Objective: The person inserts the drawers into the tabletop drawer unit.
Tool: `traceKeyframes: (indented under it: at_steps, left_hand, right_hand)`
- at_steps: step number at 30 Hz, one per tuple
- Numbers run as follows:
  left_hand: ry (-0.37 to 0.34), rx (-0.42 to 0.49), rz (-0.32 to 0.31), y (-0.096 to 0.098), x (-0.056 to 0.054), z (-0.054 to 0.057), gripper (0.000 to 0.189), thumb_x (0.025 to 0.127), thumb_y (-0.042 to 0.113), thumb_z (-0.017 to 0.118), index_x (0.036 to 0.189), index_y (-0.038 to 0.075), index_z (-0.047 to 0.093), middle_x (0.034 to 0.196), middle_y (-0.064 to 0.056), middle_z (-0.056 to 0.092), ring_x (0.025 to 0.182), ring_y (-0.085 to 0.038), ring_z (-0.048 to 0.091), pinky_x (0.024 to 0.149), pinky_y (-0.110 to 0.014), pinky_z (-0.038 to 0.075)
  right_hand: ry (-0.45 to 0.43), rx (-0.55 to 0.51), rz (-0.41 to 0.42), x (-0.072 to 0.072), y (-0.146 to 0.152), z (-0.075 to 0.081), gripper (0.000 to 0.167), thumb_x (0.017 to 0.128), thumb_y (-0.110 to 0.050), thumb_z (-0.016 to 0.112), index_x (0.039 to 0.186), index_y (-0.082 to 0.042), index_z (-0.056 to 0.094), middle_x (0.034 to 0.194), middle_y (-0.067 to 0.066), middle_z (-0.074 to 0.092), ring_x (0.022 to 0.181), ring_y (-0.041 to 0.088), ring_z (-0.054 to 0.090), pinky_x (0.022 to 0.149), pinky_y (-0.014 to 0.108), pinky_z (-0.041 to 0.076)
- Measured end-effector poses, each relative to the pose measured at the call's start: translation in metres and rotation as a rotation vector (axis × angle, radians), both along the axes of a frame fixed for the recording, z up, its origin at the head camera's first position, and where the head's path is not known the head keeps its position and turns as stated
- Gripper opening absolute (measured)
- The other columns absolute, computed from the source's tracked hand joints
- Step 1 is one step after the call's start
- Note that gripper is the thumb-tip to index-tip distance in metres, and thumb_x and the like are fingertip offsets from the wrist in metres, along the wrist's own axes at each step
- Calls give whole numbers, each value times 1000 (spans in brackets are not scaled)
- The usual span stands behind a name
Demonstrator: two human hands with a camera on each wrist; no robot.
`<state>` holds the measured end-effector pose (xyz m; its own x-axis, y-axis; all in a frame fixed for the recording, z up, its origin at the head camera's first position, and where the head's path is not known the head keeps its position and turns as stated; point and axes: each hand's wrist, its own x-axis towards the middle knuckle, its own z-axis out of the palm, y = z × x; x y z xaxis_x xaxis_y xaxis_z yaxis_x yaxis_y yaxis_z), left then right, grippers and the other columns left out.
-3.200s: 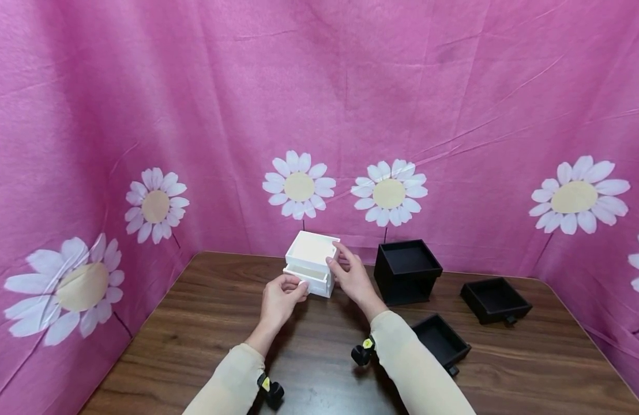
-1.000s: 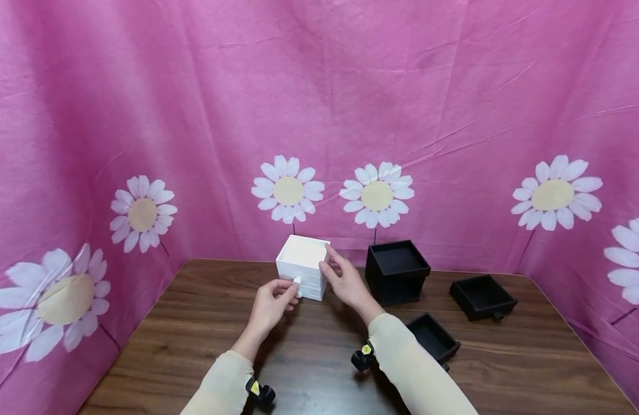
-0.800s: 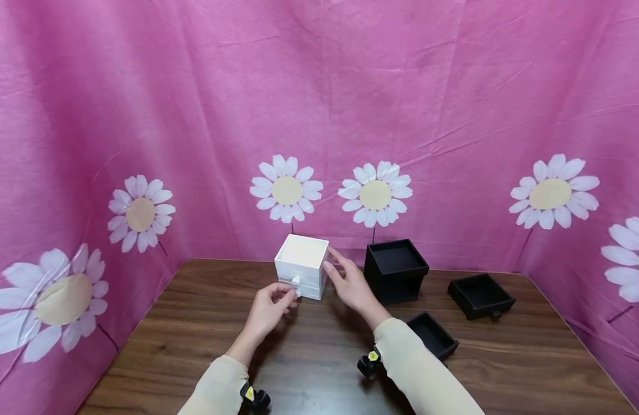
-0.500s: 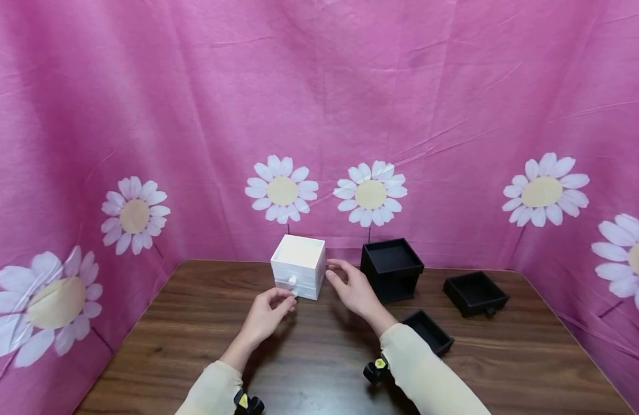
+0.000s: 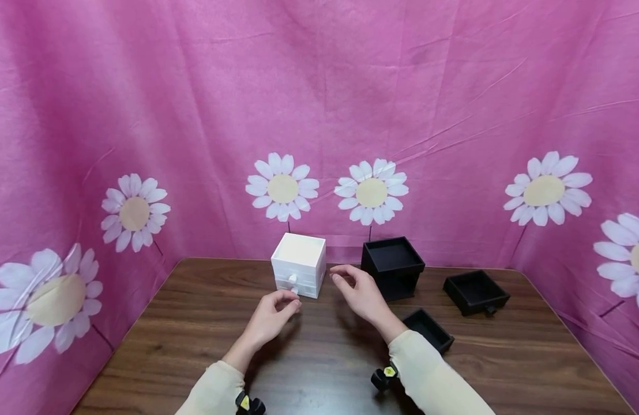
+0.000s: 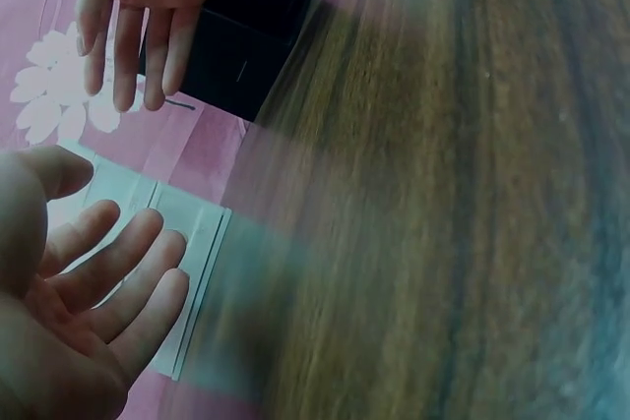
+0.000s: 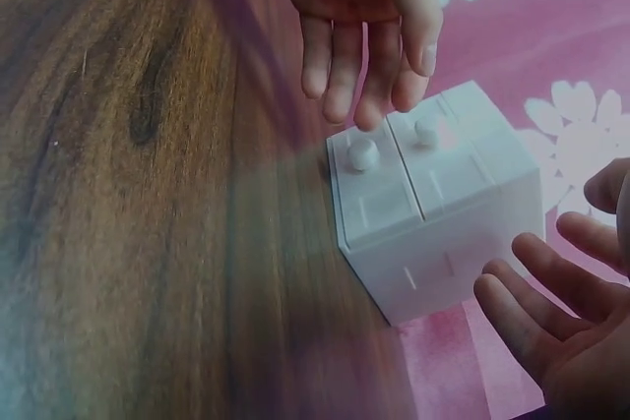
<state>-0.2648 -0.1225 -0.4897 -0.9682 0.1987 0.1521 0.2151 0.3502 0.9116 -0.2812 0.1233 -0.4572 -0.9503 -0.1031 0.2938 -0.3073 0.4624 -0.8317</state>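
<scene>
Cabinet [image 5: 297,266], white, both its drawers [image 7: 453,169] flush: stands on the wooden table [image 5: 319,363], before the pink flowered curtain [image 5: 319,86]. Left hand [image 5: 270,317]: just in front of the cabinet, fingers slack and slightly spread; whether they touch the lower knob [image 7: 363,153], cannot tell. Right hand [image 5: 363,295]: apart from the cabinet, at its right, fingers loosely spread. Black casing [image 5: 393,258]: right of the cabinet. Black tray [image 5: 476,291]: farther right of the cabinet. Second black tray [image 5: 427,330]: ahead and right of the cabinet.

I've got the white box [image 5: 297,265] upright at twelve o'clock, both drawers [image 7: 377,197] closed, round knobs [image 7: 364,153] facing roughly six!
</scene>
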Motion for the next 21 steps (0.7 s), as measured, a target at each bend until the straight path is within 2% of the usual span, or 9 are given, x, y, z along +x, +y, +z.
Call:
traceKeyframes:
  at_steps: [3, 5, 16, 21]
  left_hand:
    - [10, -24, 1, 4, 0, 1, 20, 100, 10, 72, 112, -5, 76, 104, -12, 79, 89, -6, 66, 82, -21, 53]
    - [18, -20, -11, 6, -1, 1, 20, 100, 10, 73, 112, -5, 76, 106, -12, 79, 89, -6, 65, 82, -22, 53]
    - [15, -16, -79, 16, -2, 2, 24, 102, 14, 72, 116, -4, 75, 111, -14, 78, 97, -15, 70, 85, -23, 54]
    - [18, -14, -107, 23, 0, 2, 27, 103, 15, 70, 120, -5, 74, 113, -16, 78, 99, -17, 71, 84, -23, 54]
  right_hand:
    - [-17, 11, 2, 4, 4, 1, 19, 105, -15, 69, 122, -11, 78, 119, 6, 80, 108, 20, 74, 96, 35, 58]
    - [-30, 10, 2, 7, 7, 2, 19, 106, -16, 69, 122, -12, 78, 118, 5, 80, 108, 19, 74, 96, 34, 58]
    - [-25, -9, 33, 17, 23, 4, 18, 106, -12, 67, 120, -8, 77, 113, 10, 81, 103, 21, 77, 91, 35, 60]
    - [-28, -22, 43, 20, 30, 5, 18, 107, -11, 66, 121, -6, 76, 113, 13, 80, 102, 28, 78, 87, 27, 60]
